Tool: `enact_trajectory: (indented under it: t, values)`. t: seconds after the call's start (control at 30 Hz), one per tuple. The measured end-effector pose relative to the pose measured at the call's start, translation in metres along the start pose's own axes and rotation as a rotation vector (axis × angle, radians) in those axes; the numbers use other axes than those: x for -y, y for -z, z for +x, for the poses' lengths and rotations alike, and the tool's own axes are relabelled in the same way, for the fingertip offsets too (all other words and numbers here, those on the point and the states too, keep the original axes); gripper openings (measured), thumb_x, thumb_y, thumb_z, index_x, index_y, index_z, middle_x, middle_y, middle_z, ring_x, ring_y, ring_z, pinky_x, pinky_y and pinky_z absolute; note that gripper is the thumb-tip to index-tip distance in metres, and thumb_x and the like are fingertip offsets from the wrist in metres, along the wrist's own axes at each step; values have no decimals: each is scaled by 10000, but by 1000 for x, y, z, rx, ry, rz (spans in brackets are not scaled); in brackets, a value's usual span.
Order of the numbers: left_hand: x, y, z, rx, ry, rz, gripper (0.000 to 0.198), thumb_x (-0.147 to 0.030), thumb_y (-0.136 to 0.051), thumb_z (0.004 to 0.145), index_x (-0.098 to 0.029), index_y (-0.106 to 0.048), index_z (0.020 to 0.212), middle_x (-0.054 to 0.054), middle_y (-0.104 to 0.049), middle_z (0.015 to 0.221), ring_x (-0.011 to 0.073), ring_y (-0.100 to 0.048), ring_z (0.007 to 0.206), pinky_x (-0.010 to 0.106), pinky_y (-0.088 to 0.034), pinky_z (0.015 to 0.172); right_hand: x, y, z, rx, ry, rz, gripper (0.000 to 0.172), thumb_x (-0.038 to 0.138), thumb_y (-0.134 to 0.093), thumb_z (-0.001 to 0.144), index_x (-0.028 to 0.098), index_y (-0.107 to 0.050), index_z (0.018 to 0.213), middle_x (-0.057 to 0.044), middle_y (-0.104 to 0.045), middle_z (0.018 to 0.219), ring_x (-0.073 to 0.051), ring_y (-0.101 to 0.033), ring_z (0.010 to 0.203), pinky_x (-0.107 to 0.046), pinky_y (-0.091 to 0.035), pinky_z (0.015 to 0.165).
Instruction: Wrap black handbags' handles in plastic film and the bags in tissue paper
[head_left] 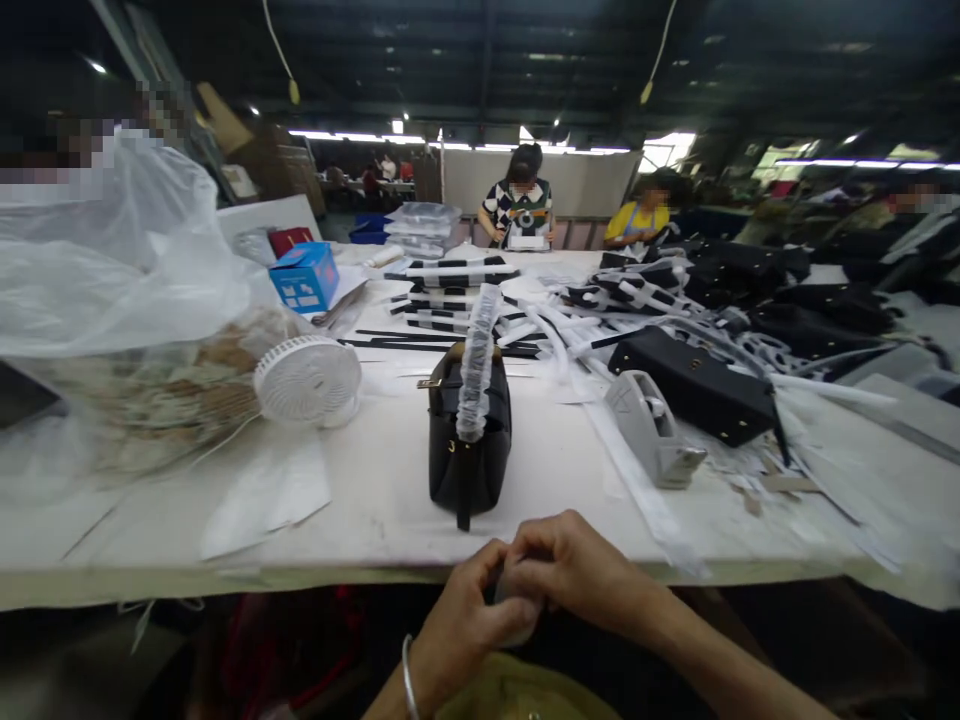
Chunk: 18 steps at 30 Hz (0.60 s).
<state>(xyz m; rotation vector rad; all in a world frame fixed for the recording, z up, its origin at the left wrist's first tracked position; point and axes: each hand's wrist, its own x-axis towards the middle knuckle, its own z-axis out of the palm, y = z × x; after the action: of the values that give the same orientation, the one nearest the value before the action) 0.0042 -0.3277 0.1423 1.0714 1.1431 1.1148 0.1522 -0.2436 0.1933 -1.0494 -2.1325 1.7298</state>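
Just in front of the table's near edge, my left hand point(474, 618) and my right hand point(574, 565) meet with bent fingers pinched together. A small greyish thing seems to show between them, too hidden to name. Beyond my hands a black handbag point(484, 465) stands upright on the white table point(382, 500), touched by neither hand. Its handle point(477, 370) arches up, wrapped in crinkled clear plastic. A gold-coloured zip pull point(429, 383) sticks out at the bag's left side.
Left are a white fan point(307, 380), a large clear plastic bag point(142, 270) of scraps and a blue box point(305, 277). Right are a grey tape dispenser point(651, 425) and a black bag point(694, 383). Wrapped straps point(450, 300) lie behind. Two people point(517, 200) work across the table.
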Motion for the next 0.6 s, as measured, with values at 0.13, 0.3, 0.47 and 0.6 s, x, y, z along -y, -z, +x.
enact_trajectory:
  t: [0.13, 0.3, 0.47, 0.6]
  values:
    - [21, 24, -13, -209, 19, -35, 320, -450, -719, 722, -165, -577, 760, -20, -543, 677, 121, -462, 626, 232, -365, 582, 4, -16, 27, -132, 39, -27, 100, 279, -667, 716, 192, -710, 690, 11, -667, 635, -128, -572, 580, -208, -409, 511]
    - [30, 54, -33, -405, 95, 13, 372, -481, -719, 684, -178, -508, 634, -38, -506, 578, 100, -394, 549, 223, -302, 523, -21, -32, 52, -228, -55, -4, 277, 361, -703, 709, 179, -718, 918, 16, -646, 577, -134, -565, 501, -230, -404, 479]
    - [22, 69, -38, -470, 101, 53, 341, -482, -689, 718, -176, -552, 660, 7, -629, 625, 125, -477, 570, 233, -341, 545, -36, -52, 73, -190, -88, 57, 220, 398, -684, 696, 191, -617, 660, 67, -491, 484, -90, -424, 415, -227, -302, 420]
    - [20, 80, -44, -474, 60, 67, 330, -476, -670, 750, -177, -553, 670, 4, -626, 634, 128, -484, 584, 237, -351, 567, -27, -56, 71, -233, 0, 85, 336, 443, -728, 663, 192, -552, 526, 54, -475, 510, -107, -446, 516, -237, -354, 506]
